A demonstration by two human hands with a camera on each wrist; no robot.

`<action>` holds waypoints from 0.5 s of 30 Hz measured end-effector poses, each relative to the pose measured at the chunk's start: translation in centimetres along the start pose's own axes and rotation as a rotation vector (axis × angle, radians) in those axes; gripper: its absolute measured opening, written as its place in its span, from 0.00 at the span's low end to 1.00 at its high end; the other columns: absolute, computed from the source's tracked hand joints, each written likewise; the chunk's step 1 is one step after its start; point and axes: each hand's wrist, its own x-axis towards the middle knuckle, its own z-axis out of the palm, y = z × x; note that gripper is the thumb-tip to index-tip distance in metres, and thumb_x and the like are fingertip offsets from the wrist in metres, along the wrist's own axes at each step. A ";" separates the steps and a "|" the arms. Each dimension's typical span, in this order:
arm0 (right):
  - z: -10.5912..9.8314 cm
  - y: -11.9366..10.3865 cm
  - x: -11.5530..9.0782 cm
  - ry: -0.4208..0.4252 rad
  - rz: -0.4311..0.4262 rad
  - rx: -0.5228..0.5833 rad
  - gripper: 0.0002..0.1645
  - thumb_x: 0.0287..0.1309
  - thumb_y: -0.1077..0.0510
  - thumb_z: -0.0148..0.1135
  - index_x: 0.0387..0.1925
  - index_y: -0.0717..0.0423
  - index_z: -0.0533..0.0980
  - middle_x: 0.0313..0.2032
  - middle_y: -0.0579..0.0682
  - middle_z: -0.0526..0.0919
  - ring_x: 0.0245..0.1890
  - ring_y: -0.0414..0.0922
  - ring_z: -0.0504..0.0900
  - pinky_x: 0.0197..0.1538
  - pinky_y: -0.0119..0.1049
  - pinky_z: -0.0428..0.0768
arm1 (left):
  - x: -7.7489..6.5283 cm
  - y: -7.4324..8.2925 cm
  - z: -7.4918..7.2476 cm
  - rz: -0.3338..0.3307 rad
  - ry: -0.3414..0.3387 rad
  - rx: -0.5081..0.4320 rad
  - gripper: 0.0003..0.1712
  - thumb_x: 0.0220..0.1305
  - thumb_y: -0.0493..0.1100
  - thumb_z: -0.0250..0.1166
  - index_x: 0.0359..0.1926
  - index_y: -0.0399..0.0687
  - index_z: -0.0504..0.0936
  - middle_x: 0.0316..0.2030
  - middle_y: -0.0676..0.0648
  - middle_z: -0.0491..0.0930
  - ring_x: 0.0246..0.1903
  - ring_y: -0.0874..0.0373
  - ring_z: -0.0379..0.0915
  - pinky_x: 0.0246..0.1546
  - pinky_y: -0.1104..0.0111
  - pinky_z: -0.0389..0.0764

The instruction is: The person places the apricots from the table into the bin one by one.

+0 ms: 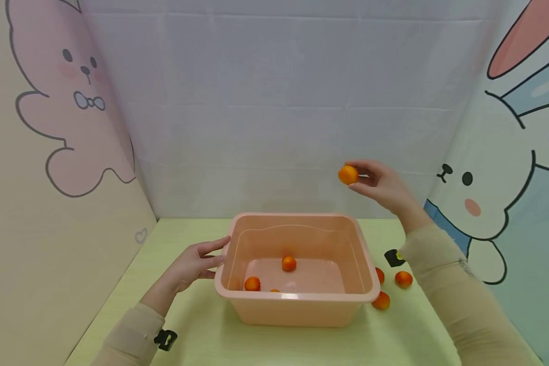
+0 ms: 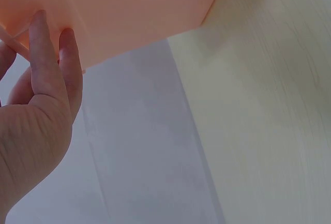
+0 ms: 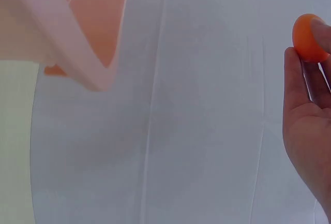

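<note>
My right hand (image 1: 378, 185) is raised above and beyond the right rear corner of a pink plastic basin (image 1: 297, 296), pinching a small tangerine (image 1: 348, 174) between thumb and fingertips. The right wrist view also shows that tangerine (image 3: 306, 38) at the fingertips. With fairly straight fingers, my left hand (image 1: 194, 264) touches the basin's left rim; in the left wrist view its fingers (image 2: 45, 69) lie against the outer wall. Inside the basin are a tangerine (image 1: 288, 263) near the middle, another (image 1: 252, 283) at front left, and a third (image 1: 275, 291) mostly hidden by the front rim.
On the pale green table (image 1: 192, 325), right of the basin, lie a tangerine (image 1: 403, 279), another (image 1: 382, 301) and a third (image 1: 379, 275) partly behind the rim. A white cloth wall (image 1: 256, 112) stands behind, with cartoon-printed panels at both sides.
</note>
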 end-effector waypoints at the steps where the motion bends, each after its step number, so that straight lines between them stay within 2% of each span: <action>1: 0.3 -0.2 0.3 -0.011 -0.009 0.017 0.30 0.63 0.65 0.64 0.65 0.63 0.70 0.58 0.58 0.75 0.52 0.37 0.79 0.52 0.26 0.79 | 0.0 0.0 0.0 0.000 0.000 0.001 0.36 0.67 0.44 0.67 0.73 0.46 0.65 0.69 0.34 0.64 0.55 0.44 0.77 0.46 0.52 0.83; 7: 2.6 -1.0 1.7 -0.088 -0.037 0.066 0.29 0.63 0.65 0.65 0.65 0.62 0.70 0.58 0.58 0.75 0.53 0.44 0.80 0.53 0.30 0.80 | 0.0 0.2 0.0 -0.002 0.004 0.003 0.36 0.67 0.44 0.67 0.73 0.46 0.65 0.69 0.35 0.64 0.56 0.44 0.77 0.46 0.52 0.83; 15: 6.5 -0.9 3.0 -0.166 -0.068 0.143 0.29 0.60 0.69 0.66 0.63 0.65 0.72 0.58 0.59 0.75 0.56 0.53 0.77 0.56 0.34 0.79 | 0.0 0.1 0.0 -0.009 0.007 0.000 0.36 0.67 0.44 0.67 0.73 0.47 0.65 0.69 0.36 0.65 0.56 0.43 0.76 0.46 0.51 0.83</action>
